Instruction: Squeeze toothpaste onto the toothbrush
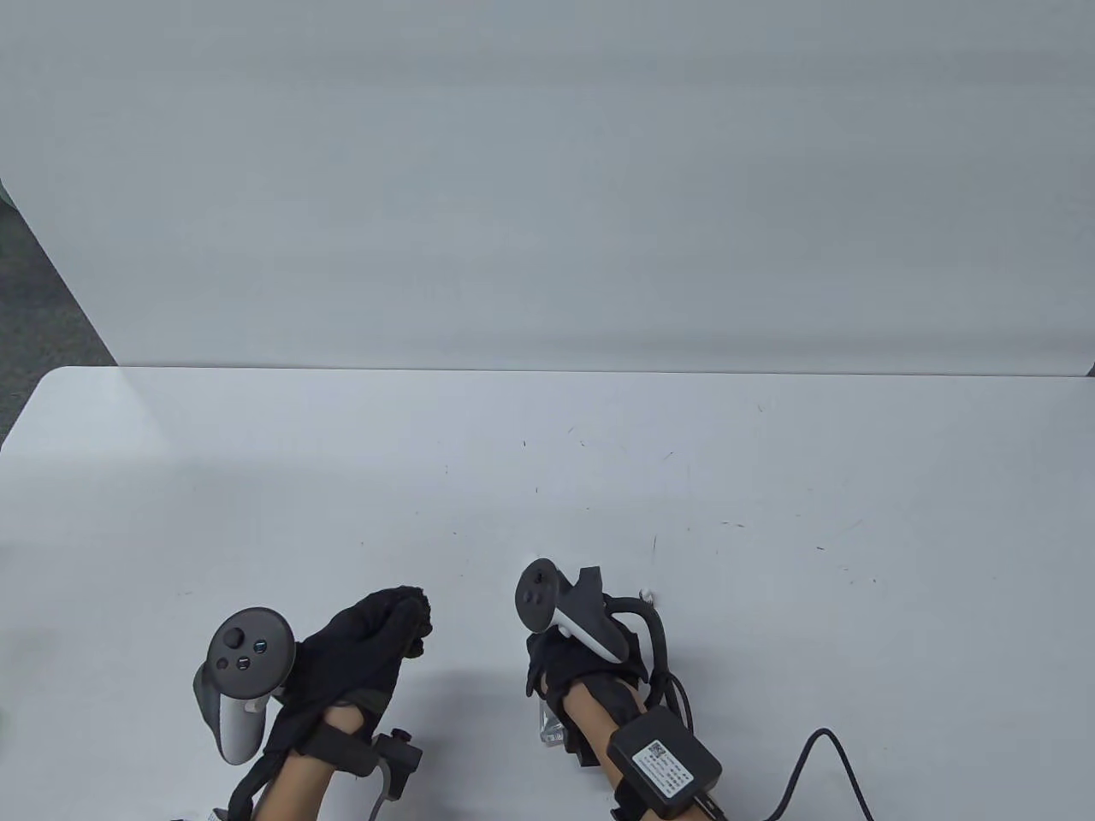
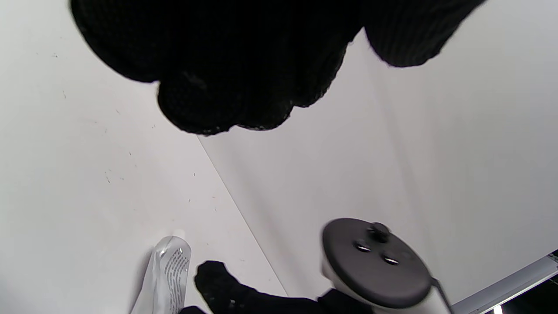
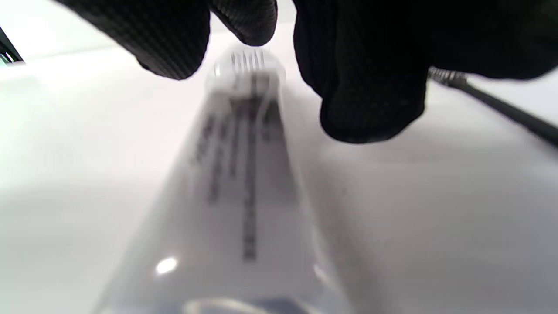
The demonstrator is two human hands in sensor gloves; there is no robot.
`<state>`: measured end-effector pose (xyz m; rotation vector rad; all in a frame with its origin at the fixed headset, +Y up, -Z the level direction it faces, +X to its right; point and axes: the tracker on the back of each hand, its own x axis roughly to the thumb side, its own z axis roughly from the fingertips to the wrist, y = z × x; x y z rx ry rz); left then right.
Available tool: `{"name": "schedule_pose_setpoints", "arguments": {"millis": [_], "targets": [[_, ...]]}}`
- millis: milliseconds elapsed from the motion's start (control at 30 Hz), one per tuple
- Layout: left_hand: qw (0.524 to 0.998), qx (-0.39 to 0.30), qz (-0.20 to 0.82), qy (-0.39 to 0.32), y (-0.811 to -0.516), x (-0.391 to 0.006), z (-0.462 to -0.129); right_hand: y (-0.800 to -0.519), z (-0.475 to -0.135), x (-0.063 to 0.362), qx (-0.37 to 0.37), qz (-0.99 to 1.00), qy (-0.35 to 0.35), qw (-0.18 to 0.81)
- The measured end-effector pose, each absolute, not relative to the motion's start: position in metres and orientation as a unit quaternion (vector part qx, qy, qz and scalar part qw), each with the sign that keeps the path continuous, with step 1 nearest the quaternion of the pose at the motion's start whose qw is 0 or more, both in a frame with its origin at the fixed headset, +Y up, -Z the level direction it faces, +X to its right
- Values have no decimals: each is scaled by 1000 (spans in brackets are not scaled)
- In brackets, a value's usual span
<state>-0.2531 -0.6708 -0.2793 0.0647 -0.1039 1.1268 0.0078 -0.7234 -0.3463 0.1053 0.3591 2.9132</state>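
Observation:
A clear toothpaste tube with dark print (image 3: 244, 196) runs under my right hand (image 1: 571, 663). The gloved fingers (image 3: 366, 100) curl around its white cap end (image 3: 249, 65). The tube's flat end sticks out beneath the right wrist in the table view (image 1: 552, 731) and shows in the left wrist view (image 2: 165, 274). My left hand (image 1: 376, 637) hovers to the left of the right hand. Its fingers (image 2: 226, 87) are curled together and nothing shows in them. No toothbrush is in view.
The white table (image 1: 770, 513) has small dark scratches and a white wall behind it. A black cable (image 1: 821, 761) trails from the right wrist's box (image 1: 663, 761) across the table at the front right.

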Motion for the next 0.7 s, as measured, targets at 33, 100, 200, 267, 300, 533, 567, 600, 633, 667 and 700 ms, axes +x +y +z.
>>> {"name": "schedule_pose_setpoints", "arguments": {"millis": [33, 100, 200, 267, 300, 533, 567, 600, 633, 667, 700], "targets": [[848, 42, 526, -48, -669, -255, -278, -712, -342, 15, 43, 986, 101, 129], [860, 75, 502, -42, -664, -257, -275, -689, -332, 29, 62, 981, 48, 180], [911, 166, 376, -36, -652, -254, -266, -656, -308, 55, 117, 964, -58, 231], [945, 213, 243, -49, -644, -246, -260, -639, -288, 73, 167, 948, -149, 227], [959, 226, 160, -59, -641, -240, -257, -631, -274, 85, 187, 937, -213, 203], [973, 201, -56, -98, -650, -211, -253, -638, -235, 129, 228, 915, -331, 39], [974, 196, -48, -105, -654, -210, -255, -647, -235, 134, 227, 922, -313, 27], [975, 188, -49, -107, -656, -209, -257, -652, -236, 137, 224, 927, -300, 19], [977, 179, -55, -103, -660, -209, -260, -658, -237, 140, 217, 935, -279, 8], [979, 167, -63, -102, -663, -210, -262, -666, -240, 143, 207, 947, -246, -3], [980, 156, -65, -101, -666, -210, -264, -670, -241, 144, 206, 950, -234, -6]]}}
